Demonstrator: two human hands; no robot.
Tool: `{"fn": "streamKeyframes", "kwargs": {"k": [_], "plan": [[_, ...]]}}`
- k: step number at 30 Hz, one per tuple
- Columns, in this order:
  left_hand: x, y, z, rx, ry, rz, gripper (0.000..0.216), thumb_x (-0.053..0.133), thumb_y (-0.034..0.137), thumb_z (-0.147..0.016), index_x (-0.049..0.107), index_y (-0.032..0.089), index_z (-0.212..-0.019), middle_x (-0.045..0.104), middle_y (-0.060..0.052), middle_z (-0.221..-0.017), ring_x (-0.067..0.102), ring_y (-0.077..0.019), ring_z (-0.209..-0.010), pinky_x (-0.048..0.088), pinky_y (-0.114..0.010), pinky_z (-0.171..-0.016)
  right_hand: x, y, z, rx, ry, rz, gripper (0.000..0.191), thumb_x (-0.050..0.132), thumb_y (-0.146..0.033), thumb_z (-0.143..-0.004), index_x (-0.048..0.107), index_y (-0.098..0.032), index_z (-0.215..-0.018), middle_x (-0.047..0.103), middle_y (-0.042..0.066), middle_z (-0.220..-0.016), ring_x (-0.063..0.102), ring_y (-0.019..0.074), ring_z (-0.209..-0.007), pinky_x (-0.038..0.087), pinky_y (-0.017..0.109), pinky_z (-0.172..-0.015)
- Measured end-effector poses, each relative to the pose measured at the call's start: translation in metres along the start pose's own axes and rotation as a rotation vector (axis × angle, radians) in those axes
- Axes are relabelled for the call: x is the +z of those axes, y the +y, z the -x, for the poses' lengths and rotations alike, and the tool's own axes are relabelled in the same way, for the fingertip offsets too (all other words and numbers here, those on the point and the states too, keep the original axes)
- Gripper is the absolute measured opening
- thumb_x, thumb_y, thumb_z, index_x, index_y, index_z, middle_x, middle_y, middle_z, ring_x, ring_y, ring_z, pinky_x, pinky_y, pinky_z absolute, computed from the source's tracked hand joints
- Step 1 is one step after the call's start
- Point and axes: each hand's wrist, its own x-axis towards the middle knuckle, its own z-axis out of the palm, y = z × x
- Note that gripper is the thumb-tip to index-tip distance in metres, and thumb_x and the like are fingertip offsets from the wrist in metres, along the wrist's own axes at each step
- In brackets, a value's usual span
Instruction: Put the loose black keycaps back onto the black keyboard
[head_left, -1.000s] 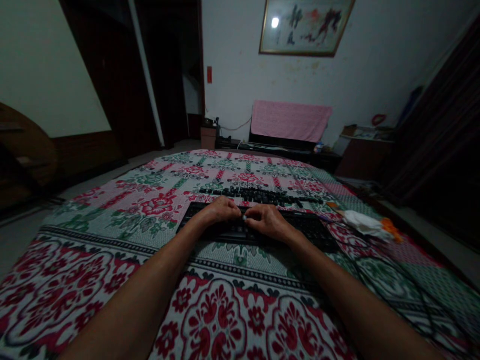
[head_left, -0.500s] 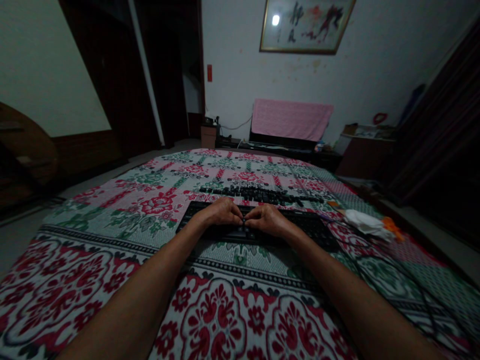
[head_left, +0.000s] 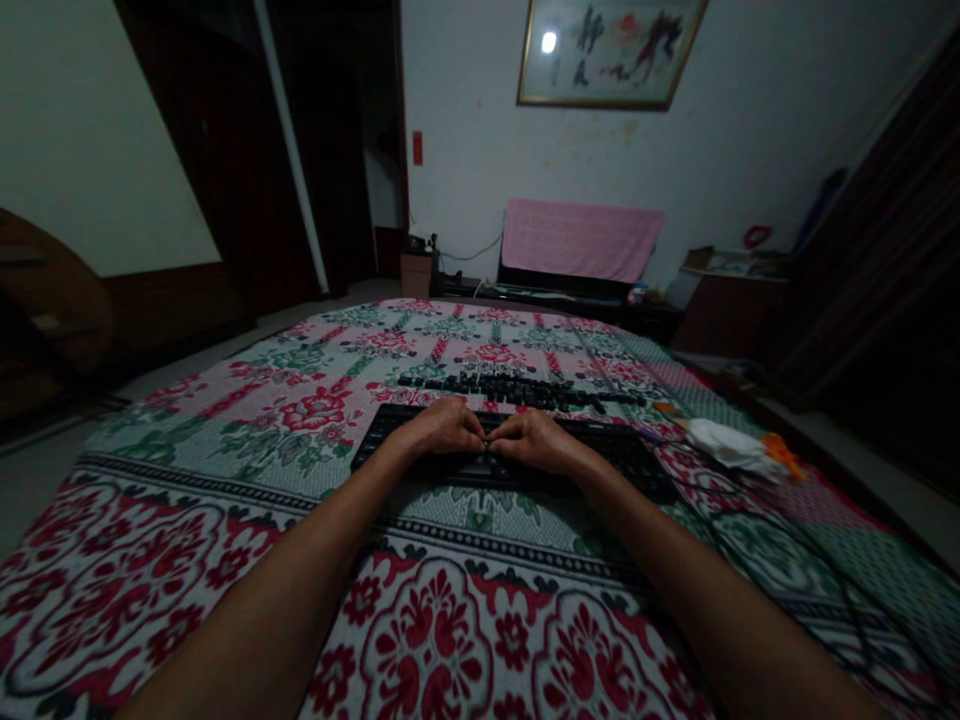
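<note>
A black keyboard [head_left: 630, 452] lies across the patterned bedspread in front of me. Over its middle, my left hand [head_left: 448, 425] and my right hand [head_left: 534, 440] meet with their fingertips almost touching. The thumb and fingers of both are closed in a pinch on a small dark keycap [head_left: 487, 444] between them, low against the keyboard. My fingers cover part of that keycap and of the keys beneath. Just behind the keyboard, several loose black keycaps [head_left: 525, 388] are spread in a long uneven band.
To the right lie a crumpled white cloth or bag [head_left: 731, 446], an orange item [head_left: 784, 455] and a dark cable [head_left: 840, 580] that trails toward me. The bedspread [head_left: 435, 640] covers a wide bed. Past its far edge, a pink towel [head_left: 581, 240] hangs over a dark screen-like object.
Both hands stay at the same place on the keyboard, with fingertips shifting only slightly around the keycap. The camera view has moved very little.
</note>
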Motion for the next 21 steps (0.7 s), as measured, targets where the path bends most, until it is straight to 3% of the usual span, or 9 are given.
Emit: {"fn": "streamKeyframes", "kwargs": {"k": [21], "plan": [[0.0043, 0.0036, -0.0022, -0.103, 0.072, -0.023, 0.026, 0.053, 0.033, -0.063, 0.070, 0.019, -0.078, 0.066, 0.001, -0.065, 0.054, -0.0114, -0.063, 0.035, -0.017, -0.051, 0.0038, -0.0028, -0.0002, 0.008, 0.056, 0.073, 0.024, 0.050, -0.023, -0.069, 0.070, -0.013, -0.079, 0.064, 0.001, -0.062, 0.047, 0.0076, -0.049, 0.031, 0.017, -0.047]]}}
